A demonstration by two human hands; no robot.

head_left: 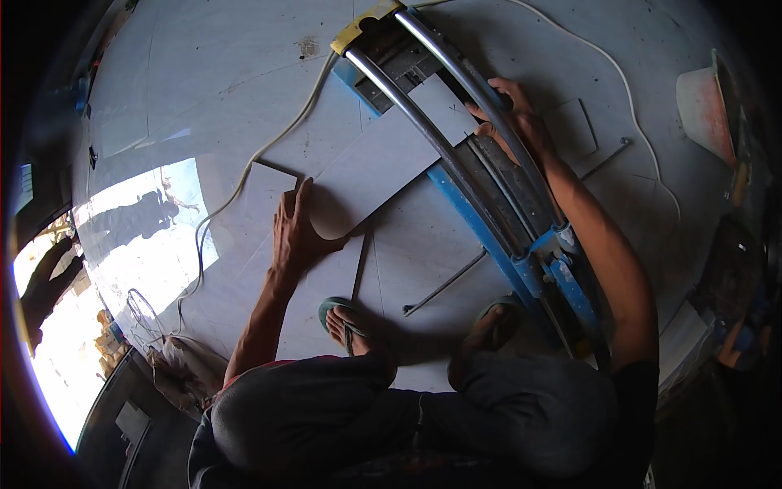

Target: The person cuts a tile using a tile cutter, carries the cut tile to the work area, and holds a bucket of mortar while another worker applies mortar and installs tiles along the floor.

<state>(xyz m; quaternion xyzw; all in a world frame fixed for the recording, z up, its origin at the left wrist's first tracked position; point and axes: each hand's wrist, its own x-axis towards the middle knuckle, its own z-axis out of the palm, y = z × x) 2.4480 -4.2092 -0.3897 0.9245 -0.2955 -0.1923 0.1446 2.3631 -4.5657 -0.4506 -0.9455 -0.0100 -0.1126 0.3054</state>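
Knees in dark trousers lead the head view as you crouch, sandalled feet on the floor, over a blue-based manual tile cutter. Your pale tile lies slantwise across the cutter's bed, passing beneath the left metal rail; its far end sits between the two rails, while its near end juts past the blue edge. Your left hand wraps that jutting corner, thumb and fingers spread wide along its edges with the tile in hold. Your right hand reaches in from beyond the right rail, fingers half-curled at the tile's far end; whether they grip or merely touch cannot be told. Positioning the tile under the rails appears to be the step in hand. Any next move seems to call for a flat, steady tile, squared to the rails, and right fingers clear of the metal.
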